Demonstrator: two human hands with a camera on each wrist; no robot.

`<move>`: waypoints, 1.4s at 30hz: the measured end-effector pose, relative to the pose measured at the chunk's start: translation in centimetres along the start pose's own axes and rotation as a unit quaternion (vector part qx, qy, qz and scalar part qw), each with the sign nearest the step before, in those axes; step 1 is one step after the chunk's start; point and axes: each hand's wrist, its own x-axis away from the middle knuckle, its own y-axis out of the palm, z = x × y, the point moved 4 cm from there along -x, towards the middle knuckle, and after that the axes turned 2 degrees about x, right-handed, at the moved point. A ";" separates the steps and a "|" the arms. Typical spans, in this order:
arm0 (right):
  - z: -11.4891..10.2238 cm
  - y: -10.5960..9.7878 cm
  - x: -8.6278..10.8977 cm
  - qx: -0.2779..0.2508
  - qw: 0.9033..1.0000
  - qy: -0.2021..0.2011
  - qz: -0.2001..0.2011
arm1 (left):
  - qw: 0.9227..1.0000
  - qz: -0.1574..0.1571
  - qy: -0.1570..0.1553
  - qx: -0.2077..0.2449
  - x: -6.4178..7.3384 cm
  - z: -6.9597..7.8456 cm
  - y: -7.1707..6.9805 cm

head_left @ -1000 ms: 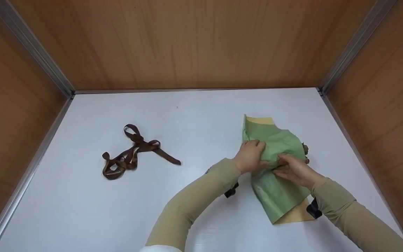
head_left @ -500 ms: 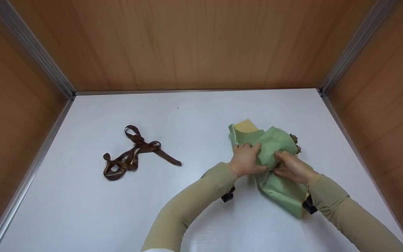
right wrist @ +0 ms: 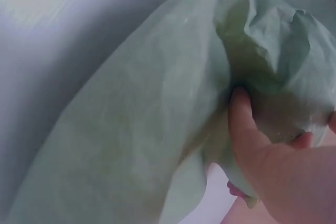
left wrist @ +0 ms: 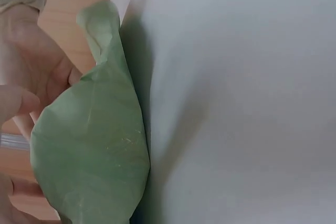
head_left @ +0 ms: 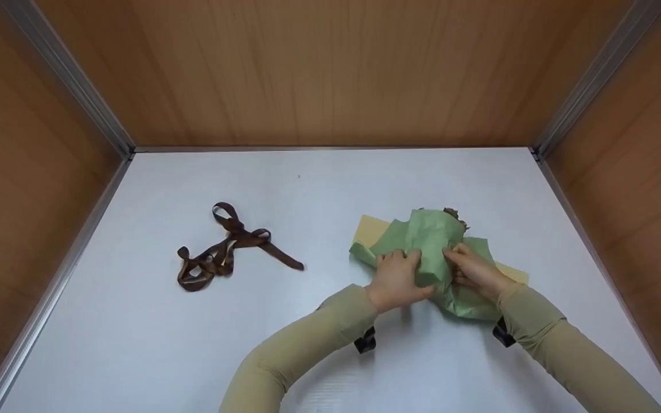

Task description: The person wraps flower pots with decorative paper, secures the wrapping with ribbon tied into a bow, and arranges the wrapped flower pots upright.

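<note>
A bundle of green wrapping paper (head_left: pixel 431 229) lies on the white table, right of centre in the head view. Yellow paper (head_left: pixel 369 230) sticks out on both sides, and crinkled brown bits (head_left: pixel 454 215) show at its far end. My left hand (head_left: pixel 396 282) grips the bundle's left side, thumb at the near edge. From the right, my right hand (head_left: pixel 475 272) pinches a fold of the green paper. In the right wrist view its thumb (right wrist: pixel 244 119) presses into the crease, and a small pinkish-purple piece (right wrist: pixel 234 188) shows below. What the paper wraps is mostly hidden.
A loosely looped brown ribbon (head_left: pixel 233 241) lies on the left half of the table (head_left: pixel 135 344). Wooden panels (head_left: pixel 330 74) with metal edging stand at the back and both sides.
The bundle has turned counterclockwise and shifted left, its brown end now pointing away. Both hands moved with it and keep their hold. The ribbon stays where it lay.
</note>
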 end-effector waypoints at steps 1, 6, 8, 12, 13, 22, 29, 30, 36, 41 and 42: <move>0.0 0.1 0.0 0.002 1.000 -0.002 0.000 | 1.000 -0.001 -0.001 0.003 0.2 0.0 0.0; -0.1 0.7 0.1 0.017 1.000 -0.010 0.001 | 0.999 -0.012 -0.005 0.038 1.4 -0.2 -0.3; -0.1 1.0 0.2 0.023 1.000 -0.009 0.005 | 0.999 -0.016 -0.002 0.048 1.9 -0.2 -0.5; 0.0 1.4 0.4 0.036 0.999 -0.011 0.012 | 0.998 -0.021 0.007 0.057 2.6 -0.4 -0.7; 0.0 1.4 0.5 0.042 0.999 -0.012 0.014 | 0.998 -0.023 0.010 0.057 2.7 -0.4 -0.7; -0.1 1.5 1.0 0.055 0.998 -0.011 0.028 | 0.997 -0.055 -0.012 0.054 1.7 -1.3 -0.1; 0.1 1.6 0.9 0.058 0.998 -0.009 0.039 | 0.993 -0.070 -0.026 0.095 0.8 -1.9 0.6; 0.1 1.6 0.9 0.059 0.997 -0.010 0.042 | 0.992 -0.070 -0.021 0.098 0.8 -2.0 0.7; 0.3 1.7 1.2 0.067 0.995 -0.012 0.077 | 0.993 -0.077 0.006 0.091 0.8 -2.1 1.0; 0.5 2.0 1.4 0.086 0.992 -0.009 0.092 | 0.995 -0.081 0.010 0.059 1.1 -2.3 1.0; 0.5 2.1 1.4 0.087 0.992 -0.008 0.093 | 0.995 -0.083 0.010 0.053 1.1 -2.3 1.0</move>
